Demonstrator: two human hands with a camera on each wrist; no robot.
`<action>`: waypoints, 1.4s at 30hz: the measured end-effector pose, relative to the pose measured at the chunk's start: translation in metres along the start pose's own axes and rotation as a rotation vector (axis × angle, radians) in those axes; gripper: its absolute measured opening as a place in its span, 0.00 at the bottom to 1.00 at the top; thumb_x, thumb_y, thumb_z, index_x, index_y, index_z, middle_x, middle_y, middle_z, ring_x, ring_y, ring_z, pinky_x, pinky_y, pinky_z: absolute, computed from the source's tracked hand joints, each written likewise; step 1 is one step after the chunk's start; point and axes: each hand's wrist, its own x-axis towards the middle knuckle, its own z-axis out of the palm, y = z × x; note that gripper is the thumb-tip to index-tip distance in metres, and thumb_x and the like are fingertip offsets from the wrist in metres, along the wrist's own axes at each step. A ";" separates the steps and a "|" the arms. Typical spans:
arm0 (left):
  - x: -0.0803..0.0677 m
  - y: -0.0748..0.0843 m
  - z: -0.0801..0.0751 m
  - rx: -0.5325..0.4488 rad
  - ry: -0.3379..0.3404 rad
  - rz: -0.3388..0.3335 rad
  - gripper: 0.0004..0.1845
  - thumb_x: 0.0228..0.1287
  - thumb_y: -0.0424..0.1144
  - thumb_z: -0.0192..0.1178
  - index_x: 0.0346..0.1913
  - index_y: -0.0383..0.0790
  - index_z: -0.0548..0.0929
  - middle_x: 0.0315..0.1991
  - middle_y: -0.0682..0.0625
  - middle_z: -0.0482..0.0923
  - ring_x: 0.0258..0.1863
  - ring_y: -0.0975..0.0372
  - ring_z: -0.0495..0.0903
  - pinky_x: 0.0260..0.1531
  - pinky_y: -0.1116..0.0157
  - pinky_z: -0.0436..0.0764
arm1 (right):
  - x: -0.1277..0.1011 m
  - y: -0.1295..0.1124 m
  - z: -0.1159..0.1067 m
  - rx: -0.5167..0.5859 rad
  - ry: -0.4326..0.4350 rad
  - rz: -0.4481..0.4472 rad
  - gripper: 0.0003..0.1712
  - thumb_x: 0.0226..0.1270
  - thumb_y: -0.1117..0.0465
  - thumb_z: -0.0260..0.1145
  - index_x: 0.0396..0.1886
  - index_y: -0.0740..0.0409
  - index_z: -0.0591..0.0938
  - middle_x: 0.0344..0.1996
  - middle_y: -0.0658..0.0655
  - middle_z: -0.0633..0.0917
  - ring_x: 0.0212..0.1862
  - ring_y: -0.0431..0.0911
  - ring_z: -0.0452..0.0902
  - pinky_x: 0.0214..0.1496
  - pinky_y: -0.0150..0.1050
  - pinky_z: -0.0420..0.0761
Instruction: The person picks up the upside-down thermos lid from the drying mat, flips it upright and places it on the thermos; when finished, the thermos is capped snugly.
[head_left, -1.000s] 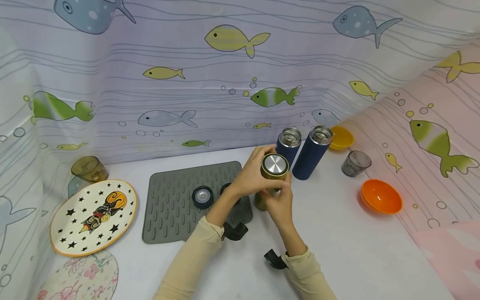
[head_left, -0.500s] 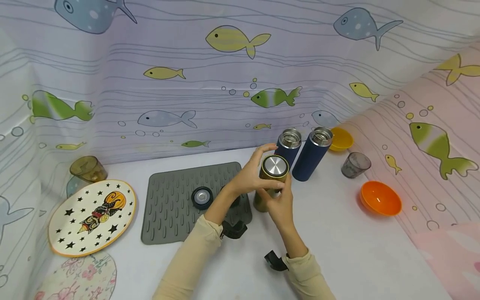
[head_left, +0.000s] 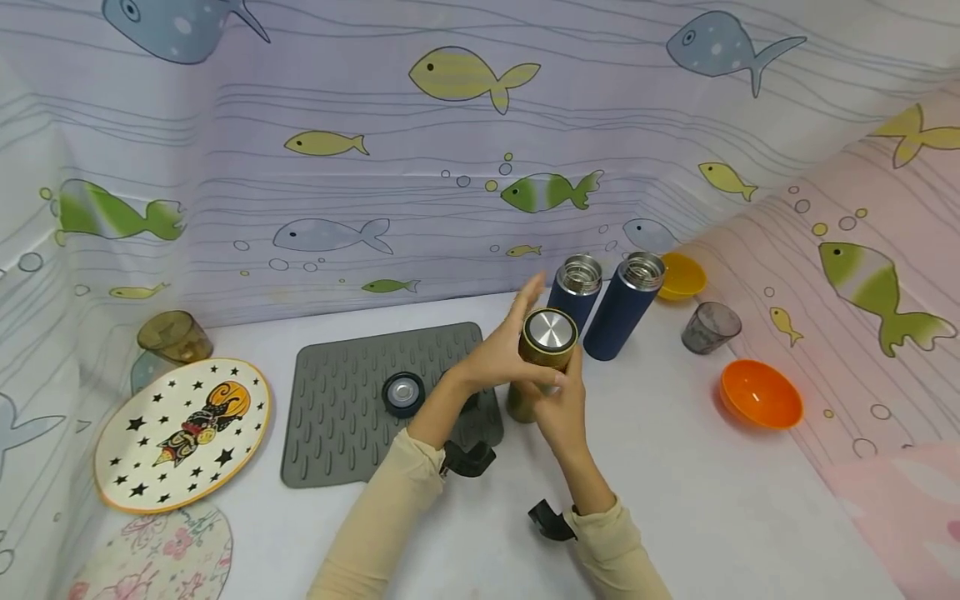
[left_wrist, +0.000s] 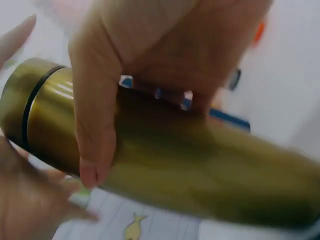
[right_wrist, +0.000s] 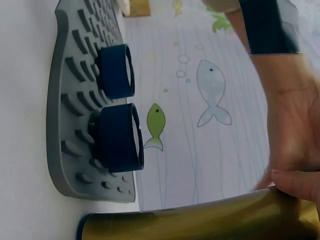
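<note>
A gold thermos flask (head_left: 551, 333) with a shiny metal top stands upright between the hands. My right hand (head_left: 561, 417) grips its body from the near side; in the left wrist view the thumb of this right hand (left_wrist: 100, 90) lies across the gold flask (left_wrist: 210, 165). Beside the cap is my left hand (head_left: 495, 354), its fingers straight and spread. The left hand (left_wrist: 35, 195) also shows spread beside the flask's dark ring in that view. Right behind stand two dark blue flasks, one nearer (head_left: 576, 287) and one farther right (head_left: 626, 308), both uncapped.
Two dark blue caps, one (right_wrist: 115, 72) behind the other (right_wrist: 120, 137), sit on a grey drying mat (head_left: 330, 417). To the left are a starred plate (head_left: 142, 450) and a brown glass (head_left: 176, 337). Rightward stand a grey glass (head_left: 711, 327), a yellow bowl (head_left: 682, 277) and an orange bowl (head_left: 761, 395).
My left hand's fingers have straightened and lifted away from the flask's cap. My right hand keeps its grip on the flask, which stays in the same place.
</note>
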 end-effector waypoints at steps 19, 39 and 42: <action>-0.122 -0.006 -0.075 0.207 0.285 -0.177 0.45 0.60 0.38 0.71 0.76 0.46 0.58 0.75 0.43 0.60 0.76 0.50 0.57 0.75 0.45 0.53 | 0.100 0.001 0.060 -0.189 0.101 -0.122 0.47 0.54 0.60 0.78 0.69 0.64 0.63 0.58 0.67 0.77 0.60 0.61 0.75 0.63 0.56 0.74; -0.157 -0.069 -0.089 0.574 0.269 -0.366 0.41 0.48 0.34 0.78 0.66 0.31 0.70 0.61 0.38 0.73 0.61 0.44 0.73 0.61 0.44 0.73 | 0.021 -0.027 0.057 -0.226 -0.226 0.037 0.53 0.64 0.53 0.71 0.78 0.64 0.50 0.73 0.70 0.61 0.72 0.65 0.62 0.70 0.61 0.67; -0.158 -0.048 -0.083 0.550 0.280 -0.272 0.41 0.47 0.32 0.78 0.65 0.32 0.70 0.59 0.40 0.74 0.59 0.47 0.76 0.58 0.46 0.76 | 0.004 -0.033 0.055 -0.094 -0.465 0.155 0.47 0.66 0.52 0.69 0.77 0.61 0.57 0.71 0.68 0.66 0.71 0.62 0.66 0.67 0.58 0.72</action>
